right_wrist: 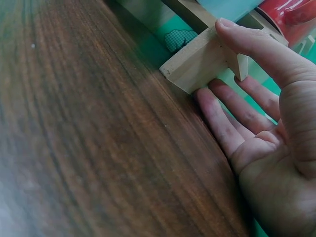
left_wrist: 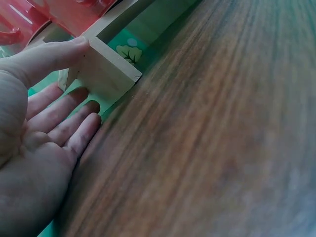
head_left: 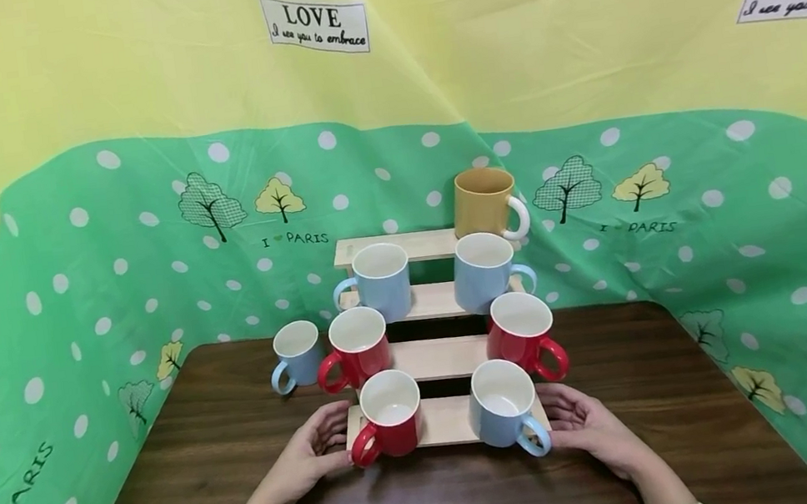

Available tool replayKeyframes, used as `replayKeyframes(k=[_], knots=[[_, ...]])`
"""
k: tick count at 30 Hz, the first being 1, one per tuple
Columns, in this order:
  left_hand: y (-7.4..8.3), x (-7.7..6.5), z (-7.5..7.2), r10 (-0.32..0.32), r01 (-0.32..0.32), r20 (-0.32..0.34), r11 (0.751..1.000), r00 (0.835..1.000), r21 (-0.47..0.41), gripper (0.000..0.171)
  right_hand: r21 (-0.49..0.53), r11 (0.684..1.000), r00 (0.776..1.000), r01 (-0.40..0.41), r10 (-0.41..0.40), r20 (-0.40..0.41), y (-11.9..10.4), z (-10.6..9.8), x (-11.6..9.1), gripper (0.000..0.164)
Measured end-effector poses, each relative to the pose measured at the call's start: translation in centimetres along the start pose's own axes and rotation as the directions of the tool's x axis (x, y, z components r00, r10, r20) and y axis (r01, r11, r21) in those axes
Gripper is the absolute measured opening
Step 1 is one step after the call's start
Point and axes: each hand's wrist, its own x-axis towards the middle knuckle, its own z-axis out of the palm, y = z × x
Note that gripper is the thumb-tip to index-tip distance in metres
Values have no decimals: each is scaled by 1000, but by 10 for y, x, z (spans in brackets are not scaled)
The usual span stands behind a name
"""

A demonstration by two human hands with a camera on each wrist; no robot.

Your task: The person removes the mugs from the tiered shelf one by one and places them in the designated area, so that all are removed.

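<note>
A stepped wooden rack (head_left: 447, 421) stands on the table with mugs on its shelves. At its front left corner my left hand (head_left: 316, 449) grips the end, thumb at the front edge and fingers along the side panel (left_wrist: 106, 74). My right hand (head_left: 593, 424) grips the opposite end the same way, beside the right side panel (right_wrist: 197, 64). On the lowest shelf sit a red mug (head_left: 403, 420) and a light blue mug (head_left: 494, 409). Above them are two red mugs, then two light blue mugs. A mustard mug (head_left: 477, 205) with a white handle tops the right end.
Left of the rack, another light blue mug (head_left: 301, 355) stands directly on the dark wood table (head_left: 434, 500). A patterned green and yellow cloth (head_left: 376, 154) hangs behind and around the table.
</note>
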Motion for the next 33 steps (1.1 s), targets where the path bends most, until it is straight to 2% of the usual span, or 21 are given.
replayKeyframes(k=[3, 7, 11, 16, 20, 23, 27, 33], knots=[[-1, -2, 1, 0, 0, 7, 999, 1000, -45, 75, -20, 1000, 1000, -13, 14, 17, -2, -1, 1, 73], [3, -4, 3, -33, 33, -4, 997, 999, -71, 76, -49, 997, 996, -63, 66, 55, -11, -5, 2, 76], [5, 0, 3, -55, 55, -7, 996, 998, -67, 77, -101, 987, 983, -128, 139, 121, -32, -18, 6, 77], [4, 1, 2, -29, 29, -1, 997, 1000, -70, 76, -200, 967, 965, -160, 196, 176, -57, -38, 17, 73], [3, 0, 3, -6, 7, 11, 997, 1000, -83, 76, -282, 941, 963, -185, 230, 138, -79, -53, 23, 71], [3, 1, 3, -1, 2, 15, 996, 1000, -90, 76, -372, 910, 969, -182, 230, 89, -100, -62, 26, 67], [2, 1, 3, 7, -7, 8, 996, 1000, -92, 75, -494, 855, 981, -159, 193, 18, -133, -69, 32, 64], [1, 1, 3, 8, -7, 8, 996, 1000, -88, 76, -622, 774, 993, -118, 102, -61, -182, -75, 45, 62]])
